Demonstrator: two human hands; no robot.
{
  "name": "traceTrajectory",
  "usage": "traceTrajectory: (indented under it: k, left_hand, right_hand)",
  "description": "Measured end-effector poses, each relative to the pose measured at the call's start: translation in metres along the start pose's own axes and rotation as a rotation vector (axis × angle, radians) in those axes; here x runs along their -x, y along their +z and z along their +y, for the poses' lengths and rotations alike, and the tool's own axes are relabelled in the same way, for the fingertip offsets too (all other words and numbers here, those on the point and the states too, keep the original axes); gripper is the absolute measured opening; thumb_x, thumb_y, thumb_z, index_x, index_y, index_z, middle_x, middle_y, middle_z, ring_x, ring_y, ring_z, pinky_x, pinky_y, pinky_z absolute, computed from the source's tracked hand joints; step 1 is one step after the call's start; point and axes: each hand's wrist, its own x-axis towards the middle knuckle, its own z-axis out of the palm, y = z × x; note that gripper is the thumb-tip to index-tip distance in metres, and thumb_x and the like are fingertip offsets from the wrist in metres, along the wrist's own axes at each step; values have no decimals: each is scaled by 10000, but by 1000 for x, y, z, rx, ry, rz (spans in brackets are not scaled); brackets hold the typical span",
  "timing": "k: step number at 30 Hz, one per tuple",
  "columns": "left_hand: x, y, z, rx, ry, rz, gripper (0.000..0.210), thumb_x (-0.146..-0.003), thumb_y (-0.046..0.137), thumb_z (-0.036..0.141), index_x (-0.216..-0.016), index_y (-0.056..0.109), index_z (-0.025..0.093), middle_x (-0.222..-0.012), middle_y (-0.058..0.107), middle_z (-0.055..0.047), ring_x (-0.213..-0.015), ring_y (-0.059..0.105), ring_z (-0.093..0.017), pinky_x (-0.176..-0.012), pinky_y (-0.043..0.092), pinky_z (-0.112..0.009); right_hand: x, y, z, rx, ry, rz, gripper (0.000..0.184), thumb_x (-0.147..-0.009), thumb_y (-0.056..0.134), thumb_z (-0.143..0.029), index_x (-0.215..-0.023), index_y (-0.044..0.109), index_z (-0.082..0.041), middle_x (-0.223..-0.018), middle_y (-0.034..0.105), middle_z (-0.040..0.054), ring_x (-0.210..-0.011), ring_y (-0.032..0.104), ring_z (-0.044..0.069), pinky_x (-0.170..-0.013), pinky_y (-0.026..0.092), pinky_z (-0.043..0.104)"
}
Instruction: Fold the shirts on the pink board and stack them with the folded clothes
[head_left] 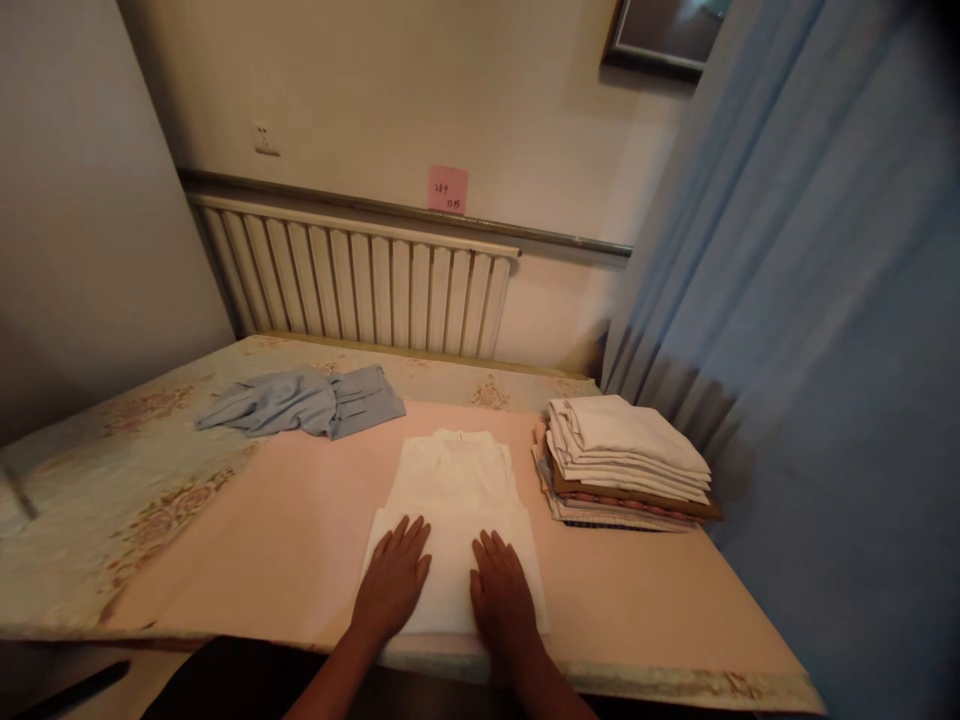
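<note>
L hand [391,585] & R hand [504,595] both lie palm-down on a white garment [454,545], fingers pointing away from the body. Grip state: neither is clamped on anything; both are laid out flat, hands apart w/ a strip of white fabric btwn them. Garment sits under & btwn the hands, its far part reaching past the fingertips to what looks like a neckline; a crosswise fold edge runs just beyond the L fingertips. It's on a pink sheet [285,545], which spreads out both sides of the hands, over a floral cover [67,520].

Beyond & left of L hand: a crumpled blue garment [300,402], partly on pink, partly on floral. Beyond & right of R hand: a stack of folded clothes [626,460], mostly white on top, brown & patterned layers below. Further right of R hand hangs a blue curtain [817,400]. Well past both hands: radiator [360,280] & wall w/ pink note [448,190], writing too small to read.
</note>
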Motion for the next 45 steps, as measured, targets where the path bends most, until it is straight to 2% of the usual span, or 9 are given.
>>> traceTrajectory:
  k: [9, 16, 30, 45]
  left_hand:
    - [1, 0, 0, 4, 5, 23, 463, -955, 369, 347, -1403, 439, 256, -1465, 443, -22, -1389, 332, -233, -1108, 321, -437]
    - [0, -1, 0, -7, 0, -10, 465, -954, 370, 349, -1400, 442, 237, -1468, 438, -14, -1385, 337, -240, -1101, 326, -446]
    - [1, 1, 0, 11, 7, 39, 461, -952, 374, 337, -1402, 440, 260, -1458, 454, -23, -1385, 339, -230, -1105, 324, -438]
    - [1, 0, 1, 5, 2, 24, 466, -951, 368, 338, -1404, 438, 252, -1464, 446, -28, -1385, 338, -236, -1105, 322, -442]
  right_hand:
    - [0, 0, -1, -8, 5, 1, 413, -902, 458, -189, -1307, 538, -186, -1383, 524, 81, -1340, 404, 240, -1105, 337, 458]
    - [0, 0, 0, -11, -1, 17, 404, -907, 451, -189, -1300, 542, -180, -1378, 531, 78, -1339, 405, 239, -1105, 338, 461]
    - [0, 0, -1, -19, -5, 27, 415, -908, 441, -190, -1311, 537, -188, -1378, 529, 84, -1345, 399, 238, -1108, 337, 461]
    - [0, -1, -2, -18, 21, -1, 415, -899, 451, -176, -1304, 540, -194, -1382, 526, 77, -1349, 392, 234, -1111, 333, 465]
